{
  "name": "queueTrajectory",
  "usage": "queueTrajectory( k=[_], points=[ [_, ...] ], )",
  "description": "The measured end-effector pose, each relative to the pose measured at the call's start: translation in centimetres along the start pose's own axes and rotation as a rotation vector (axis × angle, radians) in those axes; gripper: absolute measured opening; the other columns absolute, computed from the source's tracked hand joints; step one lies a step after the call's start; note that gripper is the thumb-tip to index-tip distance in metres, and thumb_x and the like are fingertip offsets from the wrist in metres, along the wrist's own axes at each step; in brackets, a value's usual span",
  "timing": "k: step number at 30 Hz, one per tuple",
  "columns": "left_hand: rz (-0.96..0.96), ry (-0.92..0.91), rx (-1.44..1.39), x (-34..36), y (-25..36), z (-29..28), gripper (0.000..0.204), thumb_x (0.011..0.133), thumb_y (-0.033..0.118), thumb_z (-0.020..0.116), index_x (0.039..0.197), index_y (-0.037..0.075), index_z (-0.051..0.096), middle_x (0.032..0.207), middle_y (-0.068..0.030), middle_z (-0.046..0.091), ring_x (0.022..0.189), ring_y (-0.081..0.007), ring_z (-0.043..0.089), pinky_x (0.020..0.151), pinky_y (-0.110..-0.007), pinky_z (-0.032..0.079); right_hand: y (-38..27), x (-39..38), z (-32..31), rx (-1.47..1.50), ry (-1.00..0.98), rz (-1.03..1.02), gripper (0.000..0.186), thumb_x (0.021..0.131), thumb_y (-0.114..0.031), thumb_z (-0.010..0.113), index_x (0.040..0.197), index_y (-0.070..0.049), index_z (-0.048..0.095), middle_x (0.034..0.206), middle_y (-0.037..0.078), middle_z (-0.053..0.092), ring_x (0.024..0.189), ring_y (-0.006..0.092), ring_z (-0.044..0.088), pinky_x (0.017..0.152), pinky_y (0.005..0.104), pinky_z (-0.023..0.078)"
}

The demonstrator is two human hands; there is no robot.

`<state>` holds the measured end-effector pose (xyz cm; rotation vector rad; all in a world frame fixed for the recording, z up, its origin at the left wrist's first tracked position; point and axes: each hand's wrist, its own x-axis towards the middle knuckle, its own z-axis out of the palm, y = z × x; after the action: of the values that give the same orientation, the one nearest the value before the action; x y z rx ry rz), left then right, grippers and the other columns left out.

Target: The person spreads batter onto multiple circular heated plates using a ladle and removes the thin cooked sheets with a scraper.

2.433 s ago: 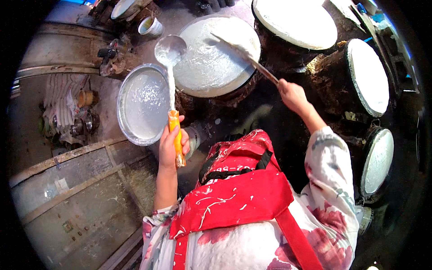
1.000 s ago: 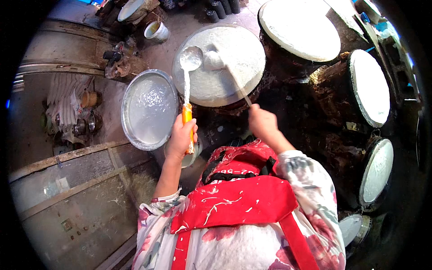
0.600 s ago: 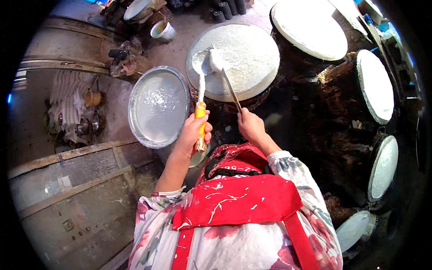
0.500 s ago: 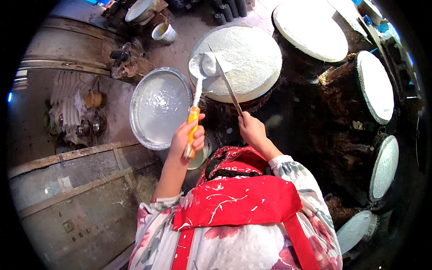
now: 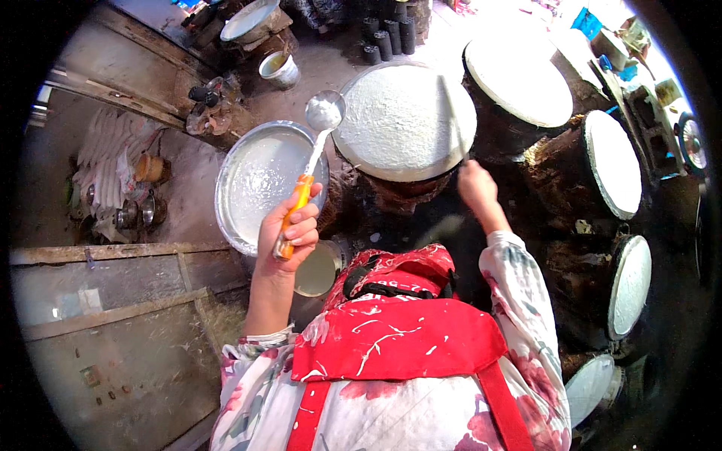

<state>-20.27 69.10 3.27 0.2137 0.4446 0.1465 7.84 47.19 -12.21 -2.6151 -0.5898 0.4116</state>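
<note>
Head view: clock directions are read with 12 at the top of your view.
White disc (image 5: 404, 124): lies between 1 and 2 o'clock from your left hand (image 5: 289, 225), between 10 and 11 from your right hand (image 5: 481, 192); the right is nearer, just beside the rim.
Left grip: fingers wrapped right round the orange handle of the ladle (image 5: 324, 113), no gap noted.
Ladle axis: runs toward 1 o'clock; rounded bowl at the disc's edge near 9 o'clock, clearance not determinable.
Right grip: fist closed round the near end of a thin stick (image 5: 453, 116).
Stick axis: points between 11 and 12 o'clock, across the disc; blurred, contact not confirmed.
Disc surface: round, matt, grainy white coating.
Basin (image 5: 221, 197): at 10 o'clock from your left hand; grey, apparently metal, holding glossy white liquid.
Apron (image 5: 406, 338): red, apparently cloth, streaked with white splashes.
</note>
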Motion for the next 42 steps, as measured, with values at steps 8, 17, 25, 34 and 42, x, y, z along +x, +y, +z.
queueTrajectory(
  k=[8, 17, 25, 34, 42],
  points=[
    [-0.012, 0.036, 0.116, -2.1, 0.9, 0.4, 0.033, 0.098, 0.016, 0.043, 0.123, -0.005, 0.043, 0.068, -0.0016, 0.044, 0.045, -0.0074, 0.043, 0.04, -0.022, 0.039, -0.8, -6.0, 1.9, 0.049, -0.018, -0.098, 0.024, 0.091, -0.022, 0.047, 0.087, 0.0, 0.056, 0.08, 0.021, 0.066, 0.076, 0.0405, 0.065, 0.066, 0.0512, 0.05],
    [-0.152, -0.001, 0.172, 1.4, -0.6, 1.5, 0.026, 0.098, 0.017, 0.042, 0.117, -0.001, 0.047, 0.069, -0.0011, 0.044, 0.048, -0.0082, 0.044, 0.043, -0.022, 0.038, 3.1, -14.7, 1.1, 0.192, -0.043, -0.058, 0.025, 0.092, -0.029, 0.049, 0.093, -0.005, 0.056, 0.078, 0.021, 0.064, 0.076, 0.0398, 0.063, 0.065, 0.0501, 0.048],
    [-0.095, -0.094, 0.62, 6.5, -8.7, 5.2, 0.04, 0.1, 0.021, 0.038, 0.135, 0.002, 0.036, 0.065, -0.0012, 0.041, 0.038, -0.008, 0.041, 0.035, -0.021, 0.036, 14.1, -17.1, -2.0, 0.092, 0.041, -0.046, 0.019, 0.088, -0.026, 0.052, 0.087, -0.008, 0.057, 0.072, 0.017, 0.064, 0.073, 0.0368, 0.064, 0.064, 0.0471, 0.05],
    [-0.569, -0.088, 0.175, 16.1, -18.6, 10.7, 0.043, 0.099, 0.019, 0.035, 0.138, 0.0, 0.029, 0.069, -0.0027, 0.041, 0.045, -0.0102, 0.046, 0.042, -0.025, 0.039, 31.5, 1.5, -17.2, -0.262, 0.621, 0.138, 0.016, 0.087, -0.024, 0.059, 0.088, -0.008, 0.054, 0.083, 0.013, 0.063, 0.072, 0.0357, 0.063, 0.062, 0.0458, 0.051],
    [-0.66, 0.17, 0.304, 20.6, -25.7, 14.2, 0.04, 0.097, 0.02, 0.04, 0.134, 0.004, 0.039, 0.066, -0.0013, 0.043, 0.04, -0.0081, 0.04, 0.038, -0.022, 0.033, 38.8, 19.2, -19.1, -0.184, 0.482, 0.008, 0.011, 0.081, -0.017, 0.06, 0.087, -0.008, 0.062, 0.08, 0.017, 0.064, 0.076, 0.0332, 0.065, 0.065, 0.0437, 0.052]
  ],
)
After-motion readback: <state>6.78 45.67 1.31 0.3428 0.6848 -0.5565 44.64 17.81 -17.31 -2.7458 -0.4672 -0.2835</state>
